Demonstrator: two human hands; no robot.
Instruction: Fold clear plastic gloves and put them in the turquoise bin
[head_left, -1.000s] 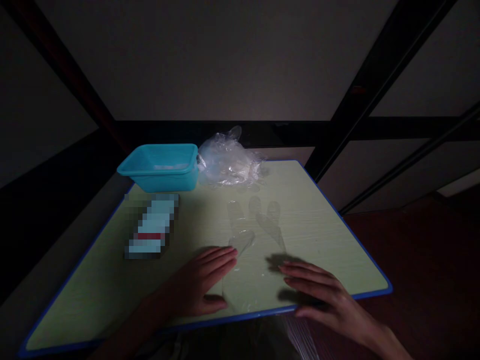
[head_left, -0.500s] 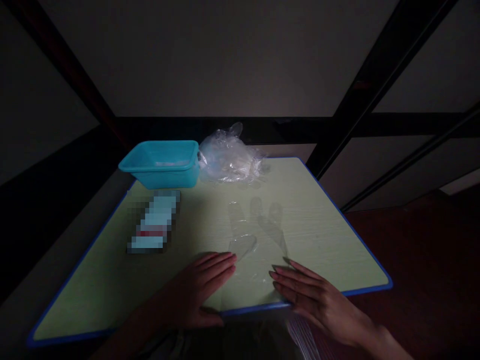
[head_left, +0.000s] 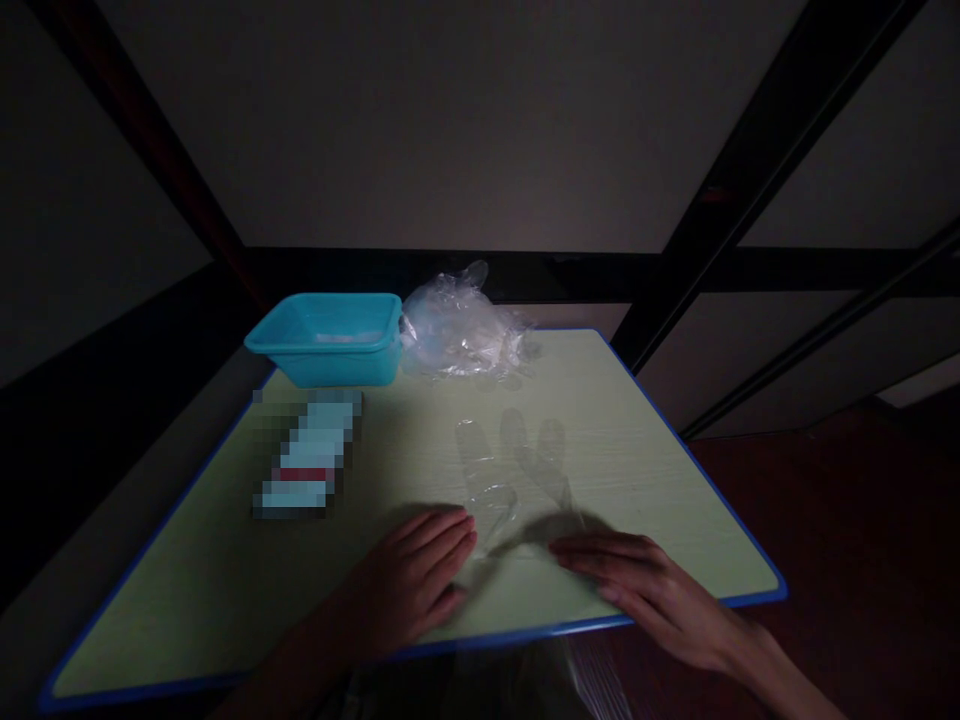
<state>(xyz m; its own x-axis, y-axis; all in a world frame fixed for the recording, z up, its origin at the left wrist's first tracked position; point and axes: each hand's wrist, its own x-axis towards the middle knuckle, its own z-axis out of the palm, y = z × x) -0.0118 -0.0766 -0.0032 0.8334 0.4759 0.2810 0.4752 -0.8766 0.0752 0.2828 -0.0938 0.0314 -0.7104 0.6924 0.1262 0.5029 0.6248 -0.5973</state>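
A thin clear plastic glove (head_left: 487, 470) lies flat on the pale yellow-green table, its fingers pointing to the far side. My left hand (head_left: 424, 575) rests at the glove's lower left, fingers side by side and extended, with the fingertips near its edge. On the lower right, my right hand (head_left: 637, 585) is held over the table with its fingers stretched together toward the left and a shadow beneath. Neither hand visibly grips anything. Around the wrist opening, the see-through film is hard to make out.
A blue plastic basket (head_left: 330, 365) stands at the back left. Beside it is a crumpled clear bag (head_left: 465, 335). A pixelated phone-like object (head_left: 311, 450) lies in front of the basket. The table (head_left: 637, 440) has a blue edge, with a wall behind it.
My right hand has tilted, its fingers now closer together and casting a darker shadow. My left thumb has moved up from the table's edge toward the fingers. The view has shifted slightly.
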